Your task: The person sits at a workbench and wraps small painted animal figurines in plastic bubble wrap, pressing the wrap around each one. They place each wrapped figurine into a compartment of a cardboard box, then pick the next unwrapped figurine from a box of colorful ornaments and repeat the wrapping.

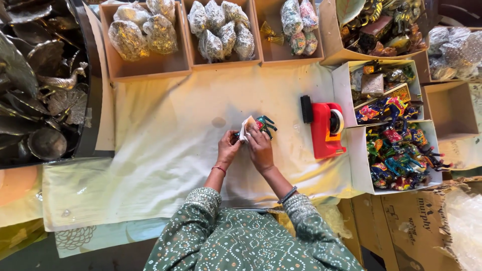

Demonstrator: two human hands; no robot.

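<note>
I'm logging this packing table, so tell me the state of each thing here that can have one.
left hand: gripping the figurine's near end
right hand: pressing white paper onto the figurine
painted figurine: half wrapped, legs sticking out
white paper: crumpled around the figurine
red tape dispenser: standing on the cloth, roll loaded
cardboard boxes: open, holding wrapped bundles
white box: open, full of unwrapped figurines

Tape dispenser (325,129) was red with a black end. Figurine (264,123) was teal with red and multicolour paint, its wrap (248,127) white. Sleeves (201,221) were green, white-dotted. Cloth (165,145) pale cream. Metal birds (60,83) dull silver. Boxed toys (401,155) blue, red, yellow.
</note>
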